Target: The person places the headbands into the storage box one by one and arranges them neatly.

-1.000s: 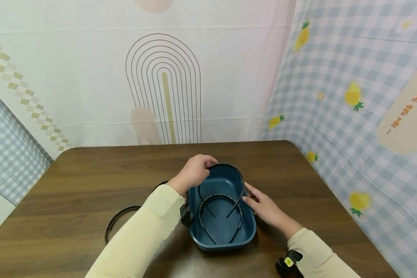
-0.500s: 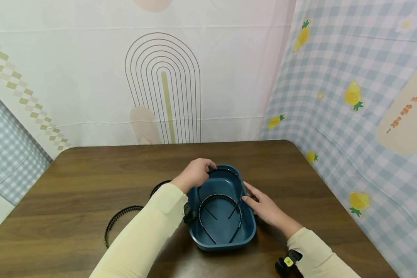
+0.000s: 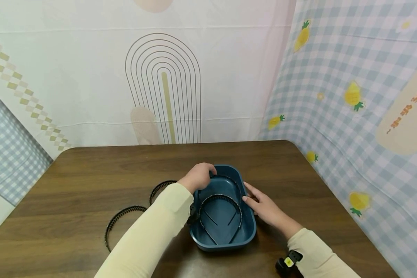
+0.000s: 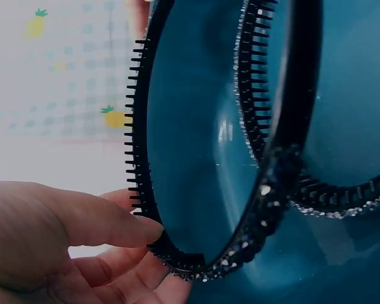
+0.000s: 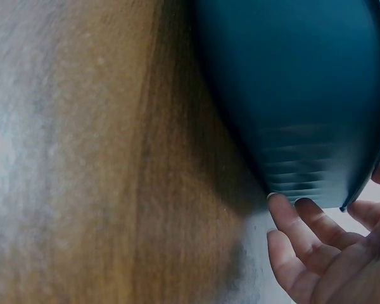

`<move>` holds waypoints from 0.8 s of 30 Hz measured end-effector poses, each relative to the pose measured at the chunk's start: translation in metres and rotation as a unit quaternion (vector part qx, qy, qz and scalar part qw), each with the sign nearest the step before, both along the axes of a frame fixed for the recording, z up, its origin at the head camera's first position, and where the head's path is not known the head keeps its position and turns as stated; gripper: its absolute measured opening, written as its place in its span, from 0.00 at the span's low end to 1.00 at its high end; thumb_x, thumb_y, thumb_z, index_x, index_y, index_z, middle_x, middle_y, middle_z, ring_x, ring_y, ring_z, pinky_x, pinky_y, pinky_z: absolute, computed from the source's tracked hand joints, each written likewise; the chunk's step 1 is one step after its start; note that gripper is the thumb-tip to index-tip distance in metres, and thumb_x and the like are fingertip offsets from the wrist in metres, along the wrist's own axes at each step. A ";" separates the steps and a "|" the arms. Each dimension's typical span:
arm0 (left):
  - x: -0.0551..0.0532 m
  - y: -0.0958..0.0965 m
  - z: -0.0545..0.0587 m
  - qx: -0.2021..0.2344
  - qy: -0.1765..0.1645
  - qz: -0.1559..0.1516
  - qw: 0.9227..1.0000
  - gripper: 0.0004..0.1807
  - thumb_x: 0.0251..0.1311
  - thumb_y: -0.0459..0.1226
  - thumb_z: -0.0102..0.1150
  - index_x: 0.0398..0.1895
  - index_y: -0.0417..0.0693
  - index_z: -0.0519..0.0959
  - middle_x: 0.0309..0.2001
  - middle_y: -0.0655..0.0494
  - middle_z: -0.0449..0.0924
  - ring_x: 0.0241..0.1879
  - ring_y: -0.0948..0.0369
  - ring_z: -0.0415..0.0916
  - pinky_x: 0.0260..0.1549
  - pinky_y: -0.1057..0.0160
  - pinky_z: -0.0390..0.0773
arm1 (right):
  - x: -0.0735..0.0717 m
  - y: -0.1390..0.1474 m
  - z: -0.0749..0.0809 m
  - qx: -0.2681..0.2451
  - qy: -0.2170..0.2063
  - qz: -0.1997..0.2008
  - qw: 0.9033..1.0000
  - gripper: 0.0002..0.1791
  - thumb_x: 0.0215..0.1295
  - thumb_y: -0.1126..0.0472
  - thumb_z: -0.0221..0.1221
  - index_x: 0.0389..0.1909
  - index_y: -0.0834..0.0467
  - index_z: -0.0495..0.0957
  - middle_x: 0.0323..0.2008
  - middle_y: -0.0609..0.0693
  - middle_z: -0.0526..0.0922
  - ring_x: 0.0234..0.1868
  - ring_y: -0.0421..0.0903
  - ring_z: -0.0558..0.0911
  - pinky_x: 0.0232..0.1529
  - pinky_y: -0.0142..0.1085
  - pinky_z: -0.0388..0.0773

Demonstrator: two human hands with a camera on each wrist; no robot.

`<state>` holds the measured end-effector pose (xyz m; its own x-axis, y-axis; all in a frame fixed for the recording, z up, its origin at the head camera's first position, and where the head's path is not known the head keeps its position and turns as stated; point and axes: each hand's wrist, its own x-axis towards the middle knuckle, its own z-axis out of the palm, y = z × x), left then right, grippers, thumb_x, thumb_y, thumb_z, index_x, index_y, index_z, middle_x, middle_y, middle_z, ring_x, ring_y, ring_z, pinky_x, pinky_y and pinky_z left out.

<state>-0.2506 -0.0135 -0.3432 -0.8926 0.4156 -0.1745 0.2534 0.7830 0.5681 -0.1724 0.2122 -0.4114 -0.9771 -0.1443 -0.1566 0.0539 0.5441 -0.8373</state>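
My left hand (image 3: 199, 177) pinches a black toothed headband (image 4: 253, 235) studded with shiny stones, between thumb and fingers. Its arch is at the far end of a blue plastic box (image 3: 226, 247), and its two tips point down into the box. A second studded headband (image 3: 219, 195) lies inside, nearer to me, partly overlapped by the held one. On the box's right side, my right hand (image 3: 264, 204) holds the wall, thumb at the rim and fingertips against the outside. The right wrist view shows those fingers (image 5: 294, 221) bent against the ribbed outer wall.
Two more black headbands (image 3: 112, 222) lie on the brown wooden table (image 3: 90, 181), left of the box and partly hidden by my left sleeve (image 3: 149, 235). Behind the table hangs a patterned white cloth (image 3: 229, 85), with a checked cloth (image 3: 319, 127) on the right.
My left hand has lowered the held headband into the box, moving slightly right and toward me. More of the table headband behind my sleeve shows. The right hand and box stay put.
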 end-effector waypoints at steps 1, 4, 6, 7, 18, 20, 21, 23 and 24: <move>0.000 0.001 -0.001 -0.002 -0.004 0.000 1.000 0.25 0.60 0.18 0.41 0.56 0.43 0.78 0.61 0.45 0.73 0.46 0.53 0.70 0.33 0.63 0.69 | 0.000 0.000 0.000 0.001 0.000 0.000 1.000 0.32 0.74 0.52 0.49 0.75 0.53 0.54 0.54 0.58 0.72 0.45 0.49 0.75 0.40 0.40 0.77; -0.001 0.002 -0.003 -0.011 -0.017 -0.003 1.000 0.25 0.60 0.17 0.41 0.55 0.43 0.78 0.63 0.45 0.71 0.46 0.53 0.69 0.26 0.64 0.65 | 0.000 0.000 0.000 0.003 0.000 -0.002 1.000 0.32 0.74 0.52 0.49 0.75 0.53 0.54 0.54 0.58 0.72 0.45 0.49 0.75 0.40 0.40 0.77; -0.002 0.003 -0.005 -0.017 -0.019 -0.006 1.000 0.25 0.60 0.17 0.42 0.54 0.43 0.78 0.62 0.45 0.72 0.46 0.54 0.69 0.25 0.65 0.64 | 0.000 0.000 0.000 0.004 0.001 -0.003 1.000 0.32 0.74 0.53 0.49 0.75 0.53 0.54 0.54 0.58 0.72 0.45 0.49 0.75 0.40 0.39 0.77; -0.002 0.004 -0.005 -0.021 -0.020 -0.008 1.000 0.25 0.60 0.17 0.42 0.54 0.43 0.78 0.62 0.45 0.72 0.46 0.54 0.69 0.24 0.65 0.64 | 0.000 0.000 0.000 0.005 0.001 -0.003 1.000 0.32 0.74 0.53 0.49 0.75 0.53 0.54 0.53 0.58 0.72 0.45 0.49 0.75 0.40 0.39 0.77; -0.001 0.007 -0.010 -0.057 -0.050 -0.044 0.996 0.22 0.62 0.18 0.42 0.50 0.45 0.79 0.54 0.47 0.75 0.31 0.56 0.66 0.22 0.63 0.63 | -0.001 -0.001 0.000 0.002 0.002 -0.002 1.000 0.31 0.74 0.54 0.49 0.75 0.53 0.54 0.52 0.57 0.72 0.44 0.48 0.74 0.39 0.39 0.76; -0.001 0.008 -0.011 -0.059 -0.062 -0.045 0.995 0.22 0.62 0.18 0.42 0.49 0.46 0.79 0.53 0.47 0.74 0.25 0.57 0.63 0.19 0.63 0.61 | -0.001 -0.001 -0.001 0.000 0.002 -0.001 1.000 0.31 0.74 0.54 0.49 0.75 0.53 0.54 0.51 0.57 0.72 0.43 0.48 0.74 0.38 0.38 0.76; -0.001 0.008 -0.011 -0.057 -0.069 -0.043 0.995 0.23 0.62 0.17 0.41 0.49 0.46 0.79 0.52 0.47 0.74 0.23 0.57 0.60 0.17 0.63 0.59 | -0.001 0.000 -0.001 -0.002 0.002 -0.001 1.000 0.31 0.74 0.54 0.49 0.75 0.54 0.54 0.51 0.57 0.72 0.42 0.48 0.74 0.37 0.38 0.76; -0.001 0.008 -0.012 -0.054 -0.077 -0.040 0.995 0.23 0.61 0.17 0.41 0.49 0.46 0.79 0.52 0.47 0.74 0.20 0.58 0.57 0.16 0.64 0.57 | -0.001 0.000 -0.001 -0.003 0.002 -0.001 1.000 0.31 0.74 0.54 0.50 0.75 0.53 0.54 0.50 0.57 0.72 0.42 0.48 0.74 0.37 0.38 0.75; -0.001 0.009 -0.011 -0.052 -0.080 -0.038 0.995 0.23 0.61 0.17 0.42 0.48 0.46 0.79 0.52 0.47 0.74 0.21 0.58 0.58 0.16 0.63 0.57 | -0.001 0.000 -0.001 -0.003 0.002 -0.001 1.000 0.31 0.74 0.54 0.49 0.75 0.53 0.54 0.50 0.57 0.72 0.42 0.48 0.74 0.37 0.38 0.75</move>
<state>-0.2516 -0.0050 -0.3546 -0.8166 0.4530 -0.3578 0.2264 0.8215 0.5234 -0.1732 0.2120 -0.4122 -0.9779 -0.1433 -0.1519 0.0517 0.5388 -0.8408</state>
